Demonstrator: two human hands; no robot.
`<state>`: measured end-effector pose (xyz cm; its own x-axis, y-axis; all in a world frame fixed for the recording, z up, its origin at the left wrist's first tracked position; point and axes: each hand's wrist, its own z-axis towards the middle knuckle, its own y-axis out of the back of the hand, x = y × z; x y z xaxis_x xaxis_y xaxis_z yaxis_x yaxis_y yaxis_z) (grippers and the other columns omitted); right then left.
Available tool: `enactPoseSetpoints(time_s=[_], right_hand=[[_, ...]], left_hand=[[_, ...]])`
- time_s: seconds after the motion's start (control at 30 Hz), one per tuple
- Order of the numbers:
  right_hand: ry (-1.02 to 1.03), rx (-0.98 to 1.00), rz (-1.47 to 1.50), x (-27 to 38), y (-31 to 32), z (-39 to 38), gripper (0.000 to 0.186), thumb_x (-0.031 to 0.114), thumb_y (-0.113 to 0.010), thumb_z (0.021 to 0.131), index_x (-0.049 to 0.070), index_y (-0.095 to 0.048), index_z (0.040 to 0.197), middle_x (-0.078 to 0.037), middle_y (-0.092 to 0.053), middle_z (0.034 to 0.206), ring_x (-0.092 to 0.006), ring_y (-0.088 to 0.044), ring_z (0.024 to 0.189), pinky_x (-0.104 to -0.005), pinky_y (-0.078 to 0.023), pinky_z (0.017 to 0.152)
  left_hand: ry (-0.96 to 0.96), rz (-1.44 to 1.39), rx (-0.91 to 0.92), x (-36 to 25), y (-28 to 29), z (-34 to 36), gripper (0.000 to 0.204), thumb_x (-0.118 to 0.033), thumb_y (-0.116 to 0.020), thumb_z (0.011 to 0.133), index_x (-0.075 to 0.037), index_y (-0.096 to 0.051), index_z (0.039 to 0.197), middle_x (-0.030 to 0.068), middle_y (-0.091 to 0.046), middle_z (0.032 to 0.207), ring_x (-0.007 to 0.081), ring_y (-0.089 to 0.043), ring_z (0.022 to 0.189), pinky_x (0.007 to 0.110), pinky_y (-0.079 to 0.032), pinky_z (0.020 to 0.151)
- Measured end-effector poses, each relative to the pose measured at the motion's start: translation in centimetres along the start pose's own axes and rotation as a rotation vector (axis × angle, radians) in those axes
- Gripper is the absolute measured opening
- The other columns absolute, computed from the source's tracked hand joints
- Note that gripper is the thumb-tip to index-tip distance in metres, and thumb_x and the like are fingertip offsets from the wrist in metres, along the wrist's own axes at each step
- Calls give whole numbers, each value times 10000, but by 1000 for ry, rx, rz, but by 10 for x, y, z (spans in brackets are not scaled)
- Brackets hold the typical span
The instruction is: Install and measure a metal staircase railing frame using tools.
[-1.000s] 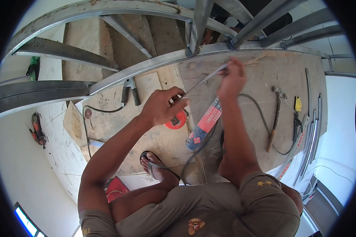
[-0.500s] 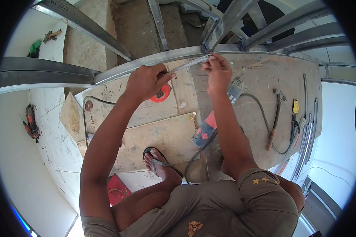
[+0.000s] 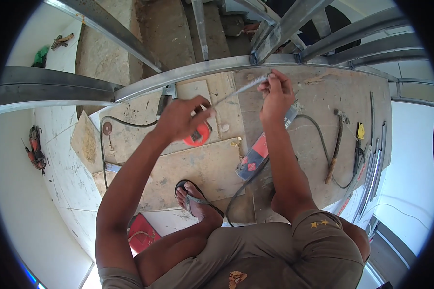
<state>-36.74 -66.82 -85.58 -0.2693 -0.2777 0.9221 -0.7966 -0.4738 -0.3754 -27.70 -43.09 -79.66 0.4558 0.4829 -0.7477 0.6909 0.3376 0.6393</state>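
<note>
My left hand (image 3: pixel 179 119) is closed on a tape measure (image 3: pixel 198 136) with a round orange-red case, hanging just under the fingers. From it a pale tape blade (image 3: pixel 240 91) runs up to the right. Thumb and fingers of my right hand (image 3: pixel 278 98) pinch the blade near its far end. The blade is stretched between both hands, in front of the curved metal rail (image 3: pixel 193 73) and apart from it. Beside my left hand lies a dark-handled clamp (image 3: pixel 165 102) with a metal head, partly covered by the hand.
Metal bars (image 3: pixel 279 33) rise from the rail, with concrete steps (image 3: pixel 166 38) beyond. A blue-and-red pack of rods (image 3: pixel 252 158) lies under my right forearm. Rightward are a hammer (image 3: pixel 332 159), a cable (image 3: pixel 319 132) and metal lengths (image 3: pixel 371 173). An orange power tool (image 3: pixel 35 150) lies far left.
Both hands have drawn back from the rail toward me, the right one also shifting rightward. The tape blade has come away from the rail, and the clamp beside my left hand is uncovered.
</note>
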Motion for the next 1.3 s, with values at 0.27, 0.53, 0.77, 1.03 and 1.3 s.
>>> enactPoseSetpoints(time_s=[0.27,0.53,0.77,1.03,1.3], right_hand=[[-244,388,-64,7,-26,-63,228,87,-649,930,15,-626,1146,-41,-654,904,-95,-621,756,-254,-516,690],[-980,577,370,3,-25,-82,335,253,-639,945,57,-582,1211,-38,-637,1009,-130,-622,885,-354,-530,777],[-469,1132,-1173,53,17,-3,384,425,-650,853,44,-693,828,-68,-651,716,-212,-655,674,-360,-493,646],[-323,1223,-1687,184,73,81,441,456,-532,960,56,-708,900,-157,-681,813,-300,-667,808,-418,-503,742],[372,1035,-1684,111,103,144,371,428,-506,986,101,-655,892,-158,-637,792,-364,-635,797,-468,-486,719]], left_hand=[[67,-295,-58,-23,-30,0,283,-286,-548,997,-14,-622,967,173,-671,742,315,-683,686,378,-494,601],[22,-543,-441,-36,-50,3,214,-153,-492,1033,23,-599,976,127,-707,849,163,-657,708,295,-503,633],[291,-995,-410,-27,-44,3,168,-213,-599,995,-74,-640,1078,37,-706,1105,112,-658,881,259,-521,717],[548,-1313,-539,4,-29,23,142,-223,-694,941,-106,-634,995,-11,-664,892,99,-625,762,262,-498,648],[627,-1257,-548,11,-38,53,165,-233,-680,949,-94,-634,1024,-5,-677,912,89,-603,733,247,-490,624]])
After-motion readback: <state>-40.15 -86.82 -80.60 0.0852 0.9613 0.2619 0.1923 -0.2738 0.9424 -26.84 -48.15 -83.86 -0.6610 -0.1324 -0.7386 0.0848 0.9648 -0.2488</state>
